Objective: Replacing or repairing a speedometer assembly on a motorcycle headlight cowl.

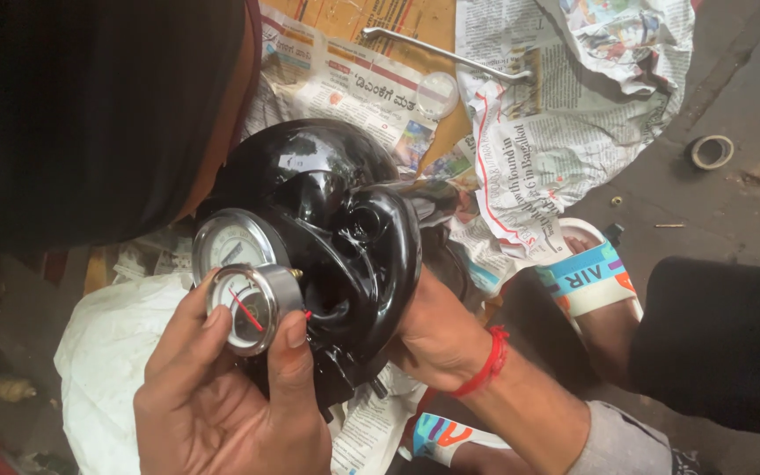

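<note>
My left hand is shut on a small round gauge with a chrome rim, a pale dial and a red needle, pinched between thumb and fingers. The gauge sits against a glossy black rounded housing. A larger round gauge is set in the housing just above it. My right hand, with a red thread around the wrist, grips the housing's right underside. Thin wires show between the small gauge and the housing.
Crumpled newspapers cover the ground. A bent metal rod and a clear round cap lie on them. A tape roll lies at right, a white sheet at left. A sandalled foot rests nearby. A black sleeve fills the upper left.
</note>
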